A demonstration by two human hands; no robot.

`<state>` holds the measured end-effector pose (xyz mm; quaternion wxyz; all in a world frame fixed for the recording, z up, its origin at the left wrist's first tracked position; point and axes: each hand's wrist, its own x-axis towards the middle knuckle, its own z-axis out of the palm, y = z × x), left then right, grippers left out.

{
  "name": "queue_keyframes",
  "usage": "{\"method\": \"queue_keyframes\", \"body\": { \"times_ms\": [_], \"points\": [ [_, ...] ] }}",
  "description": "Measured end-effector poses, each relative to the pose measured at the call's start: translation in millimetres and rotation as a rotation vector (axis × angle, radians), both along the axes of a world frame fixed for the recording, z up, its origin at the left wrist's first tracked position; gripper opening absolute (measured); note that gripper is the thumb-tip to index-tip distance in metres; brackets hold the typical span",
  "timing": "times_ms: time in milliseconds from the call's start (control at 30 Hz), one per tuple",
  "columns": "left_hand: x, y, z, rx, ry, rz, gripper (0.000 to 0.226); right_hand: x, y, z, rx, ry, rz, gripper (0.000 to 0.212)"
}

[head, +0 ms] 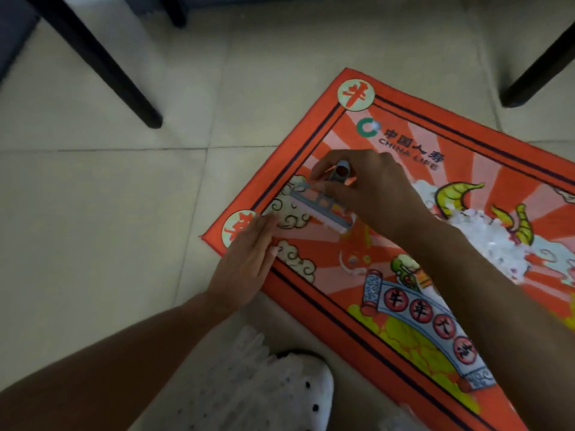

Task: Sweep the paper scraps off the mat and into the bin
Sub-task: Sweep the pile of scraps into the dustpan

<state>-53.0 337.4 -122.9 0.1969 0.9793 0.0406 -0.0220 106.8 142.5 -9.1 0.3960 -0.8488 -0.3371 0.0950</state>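
An orange printed mat (357, 325) lies on the tiled floor, its near-left corner under my hands. My right hand (373, 191) is shut on the handle of a small blue-grey brush (320, 209), whose white bristles rest on the mat near that corner. My left hand (249, 259) lies flat with fingers together on the mat's corner, holding nothing. A heap of white paper scraps (491, 241) sits on the mat to the right, behind my right forearm. No bin is in view.
Black furniture legs stand on the floor at upper left (102, 63) and at the right edge (538, 73). White dotted fabric and a white shoe (270, 384) lie at the bottom, close to the mat's near edge.
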Motion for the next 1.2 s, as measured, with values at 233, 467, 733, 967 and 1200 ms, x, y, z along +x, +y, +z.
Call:
{"method": "queue_keyframes", "body": {
  "times_ms": [233,467,733,967,1200],
  "points": [
    [-65.6,45.0,9.1,-0.002,0.028,0.179,0.057,-30.8,70.7,-1.0,0.012,0.074,0.203,0.014],
    [-128.1,64.7,22.8,-0.010,0.063,0.390,0.057,-64.3,120.0,-11.8,0.026,0.238,0.332,0.029],
    [-198.7,65.5,27.8,-0.070,0.109,0.622,0.058,-103.7,171.6,-13.7,0.056,0.331,0.494,0.025],
    [-261.1,81.7,28.1,0.016,0.208,0.793,0.069,-140.2,204.0,-13.8,0.013,0.248,0.622,0.008],
    [-321.7,71.2,35.0,0.035,0.480,1.041,0.137,-177.6,212.8,-12.9,-0.002,0.171,0.687,0.010]
  ]
}}
